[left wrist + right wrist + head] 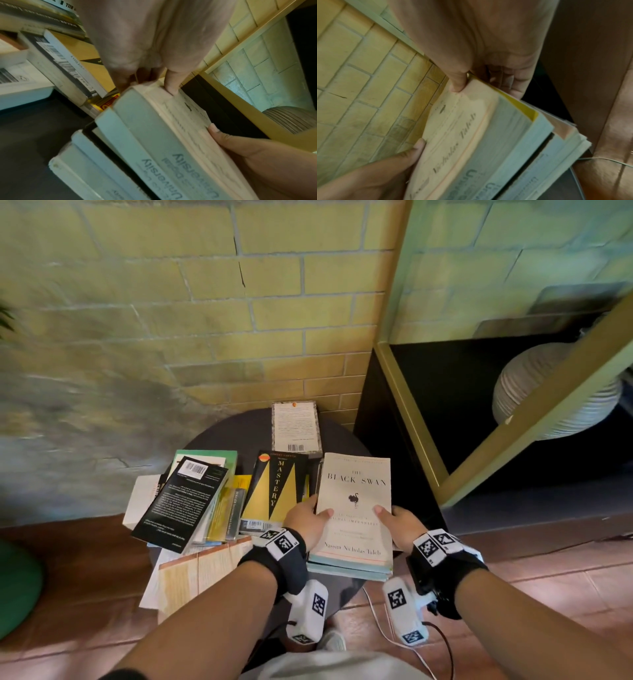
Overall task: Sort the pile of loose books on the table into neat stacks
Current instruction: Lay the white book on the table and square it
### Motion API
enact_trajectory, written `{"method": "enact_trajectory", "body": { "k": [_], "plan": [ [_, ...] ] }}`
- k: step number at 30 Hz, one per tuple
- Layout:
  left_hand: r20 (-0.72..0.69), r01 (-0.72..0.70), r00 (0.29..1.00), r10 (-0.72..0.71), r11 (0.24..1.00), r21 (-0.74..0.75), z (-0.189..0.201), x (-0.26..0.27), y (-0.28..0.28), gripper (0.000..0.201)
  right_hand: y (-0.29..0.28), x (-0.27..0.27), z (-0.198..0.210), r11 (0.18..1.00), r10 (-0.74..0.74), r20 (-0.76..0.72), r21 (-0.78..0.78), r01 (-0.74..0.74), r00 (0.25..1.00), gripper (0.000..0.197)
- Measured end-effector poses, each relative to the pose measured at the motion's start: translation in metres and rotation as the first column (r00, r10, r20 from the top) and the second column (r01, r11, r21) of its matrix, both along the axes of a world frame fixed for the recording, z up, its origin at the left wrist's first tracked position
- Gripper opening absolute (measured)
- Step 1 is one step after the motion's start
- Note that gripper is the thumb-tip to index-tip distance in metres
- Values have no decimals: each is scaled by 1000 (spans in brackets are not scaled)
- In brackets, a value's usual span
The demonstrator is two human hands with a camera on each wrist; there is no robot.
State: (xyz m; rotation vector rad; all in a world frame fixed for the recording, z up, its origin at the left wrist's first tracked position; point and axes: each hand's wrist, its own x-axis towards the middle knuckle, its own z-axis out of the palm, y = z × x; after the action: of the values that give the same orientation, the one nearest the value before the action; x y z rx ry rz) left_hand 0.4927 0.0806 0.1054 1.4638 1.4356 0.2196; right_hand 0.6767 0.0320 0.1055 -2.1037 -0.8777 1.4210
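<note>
A cream book titled The Black Swan (356, 491) tops a small stack (349, 568) at the right of the round dark table (219, 436). My left hand (306, 520) grips the book's left edge, thumb on the cover, and my right hand (399, 523) grips its right edge the same way. In the left wrist view the left thumb (171, 83) presses the cover (188, 121) above several page blocks. The right wrist view shows the right thumb (458, 82) on that cover (453, 135). To the left lie a black and yellow Mastery book (277, 487) and a loose pile (191, 501).
A white book with a barcode (296, 426) lies at the table's far side by the brick wall (205, 320). A black cabinet with a gold frame (411, 419) stands close on the right, holding a ribbed white vase (555, 398). A green object (17, 583) sits at the left.
</note>
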Motion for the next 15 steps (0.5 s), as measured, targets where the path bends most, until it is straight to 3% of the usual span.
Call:
{"method": "enact_trajectory", "body": {
  "k": [7,12,15],
  "plan": [
    [-50,6,999,-3,999,53,-4,2,-2,33,1,-1,-9,997,75,87,-11,-75,993,43],
    [-53,0,999,3,998,57,-8,0,-3,33,3,1,-14,982,178,264,-104,-156,948,54],
    [-47,-16,999,19,999,49,-9,1,-4,34,5,3,-17,979,199,266,-106,-176,943,55]
  ]
}}
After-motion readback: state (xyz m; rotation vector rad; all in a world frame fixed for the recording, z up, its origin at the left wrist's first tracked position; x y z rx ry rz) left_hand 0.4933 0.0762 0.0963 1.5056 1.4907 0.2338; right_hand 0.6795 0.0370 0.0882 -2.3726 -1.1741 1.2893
